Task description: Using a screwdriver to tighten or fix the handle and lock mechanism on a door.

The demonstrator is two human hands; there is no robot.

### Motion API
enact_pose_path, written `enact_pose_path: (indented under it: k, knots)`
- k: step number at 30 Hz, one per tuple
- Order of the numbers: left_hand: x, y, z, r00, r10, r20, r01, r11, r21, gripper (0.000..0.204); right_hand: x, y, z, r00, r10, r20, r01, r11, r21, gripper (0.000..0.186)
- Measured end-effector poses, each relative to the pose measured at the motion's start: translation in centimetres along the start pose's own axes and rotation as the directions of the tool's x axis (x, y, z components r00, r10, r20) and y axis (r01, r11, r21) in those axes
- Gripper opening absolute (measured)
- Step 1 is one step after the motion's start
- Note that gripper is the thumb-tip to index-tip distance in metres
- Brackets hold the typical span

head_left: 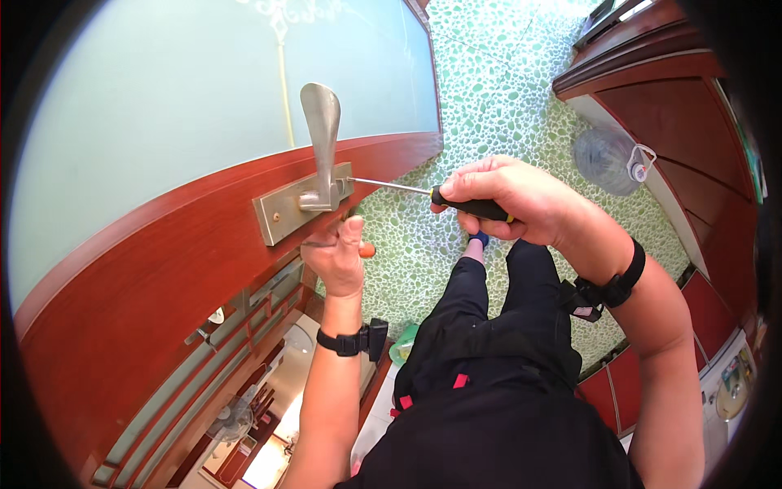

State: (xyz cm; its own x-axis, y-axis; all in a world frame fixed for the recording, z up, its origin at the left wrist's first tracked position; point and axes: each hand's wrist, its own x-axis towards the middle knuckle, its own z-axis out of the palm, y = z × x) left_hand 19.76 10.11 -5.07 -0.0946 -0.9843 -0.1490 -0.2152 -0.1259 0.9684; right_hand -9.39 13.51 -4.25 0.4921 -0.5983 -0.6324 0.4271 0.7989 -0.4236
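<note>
A metal lever handle (320, 122) stands upright on a rectangular lock plate (273, 224) fixed to a red wooden door (163, 269) with a frosted panel. My right hand (501, 200) grips a screwdriver (468, 205) by its black and yellow handle, its tip at the right end of the plate near a screw. My left hand (334, 257) is curled at the door's edge just below the plate, thumb up, beside a small orange rounded piece (367, 249); what its fingers hold is partly hidden.
A green pebble-patterned floor (505, 73) lies below, with my legs on it. A large clear water bottle (603, 163) stands at right by red wooden cabinets (676, 138). A green basin (403, 346) sits near my left leg.
</note>
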Motion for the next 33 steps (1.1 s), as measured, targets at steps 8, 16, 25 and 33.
enact_pose_path:
  k: [8,16,25,33]
  knots:
    - [3.5,0.4,0.3,0.991,0.128,-0.045,-0.125,0.99,0.057,0.021,0.6,1.2,1.3,0.996,-0.03,-0.078,0.028,0.999,-0.029,0.026]
    - [3.9,1.9,-0.4,0.987,0.103,0.125,-0.139,0.934,0.329,0.025,0.7,2.5,1.1,0.744,-0.661,-0.095,0.42,0.574,-0.703,0.023]
    - [4.5,1.6,-1.4,0.991,0.012,0.136,-0.054,0.951,0.304,0.027,1.1,1.9,1.3,0.757,-0.624,-0.194,0.448,0.711,-0.542,0.022]
    - [3.8,1.9,-0.7,0.991,0.0,0.132,-0.043,0.944,0.328,0.029,0.1,1.2,0.8,0.955,-0.278,-0.104,0.205,0.871,-0.447,0.025]
